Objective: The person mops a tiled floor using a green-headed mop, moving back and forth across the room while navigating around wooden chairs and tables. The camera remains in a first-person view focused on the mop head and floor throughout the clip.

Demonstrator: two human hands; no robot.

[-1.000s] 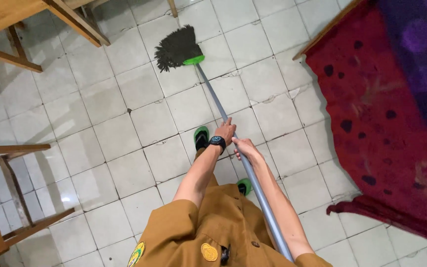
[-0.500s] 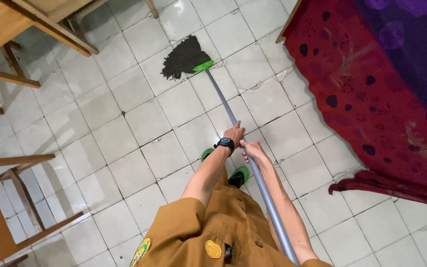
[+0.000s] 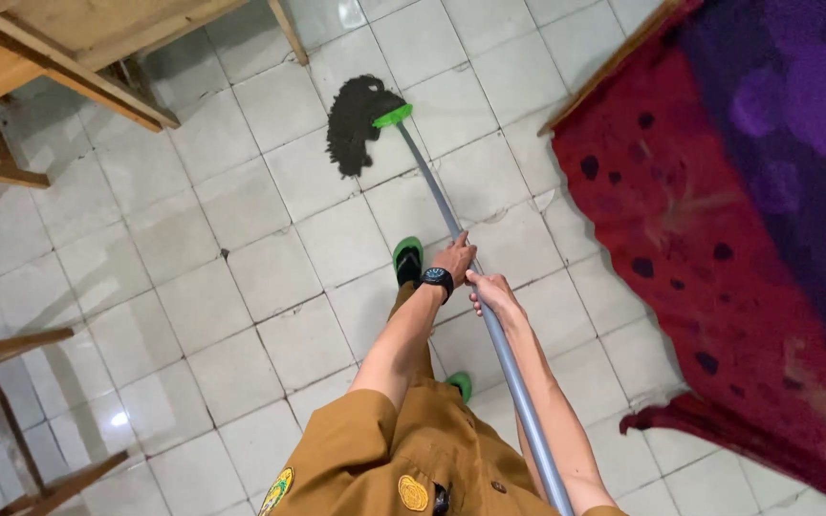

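Mop handle [image 3: 451, 225] runs from my two closed fists up-left to the dark mop head [image 3: 356, 124] on the tiled floor [image 3: 193, 287]; my left hand [image 3: 454, 258] sits nearer the head, right hand [image 3: 491, 291] just behind, fingers wrapped round it.

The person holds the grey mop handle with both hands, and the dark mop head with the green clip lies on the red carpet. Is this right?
Not quite. In the head view the mop head lies on the white tiled floor, not on the red carpet. Both the left hand and right hand do hold the grey mop handle.
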